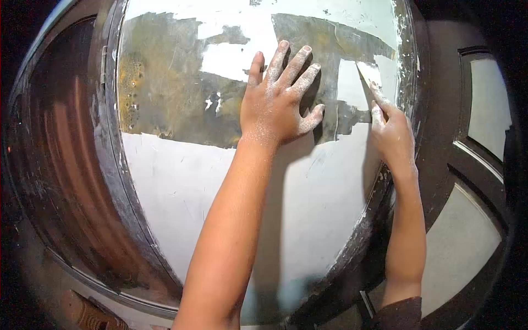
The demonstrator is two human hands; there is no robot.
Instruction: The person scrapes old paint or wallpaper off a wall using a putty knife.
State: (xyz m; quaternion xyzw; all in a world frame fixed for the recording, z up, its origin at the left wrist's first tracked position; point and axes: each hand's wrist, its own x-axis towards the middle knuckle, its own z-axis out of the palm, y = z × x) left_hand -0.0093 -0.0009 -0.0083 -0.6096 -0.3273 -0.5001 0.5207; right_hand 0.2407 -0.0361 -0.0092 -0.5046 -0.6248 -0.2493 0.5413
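My left hand (279, 102), dusted with white powder, lies with fingers spread against an upright panel (220, 176). White coating covers its lower part and top edge, while a bare grey-brown patch (170, 82) with ragged edges runs across the middle. Near the panel's right edge, my right hand (395, 132) is closed around a scraper (369, 76), index finger stretched along it. The blade points up and left over a white area beside the bare surface. White residue marks the right fingertips too. The scraper's handle is mostly hidden in the hand.
A dark frame (406, 66) spattered with white borders the panel on the right. On the left stands a dark reddish-brown panel (71, 148) with a hinge (103, 63) on its edge. Dark panelled woodwork with pale insets (462, 242) is at the right.
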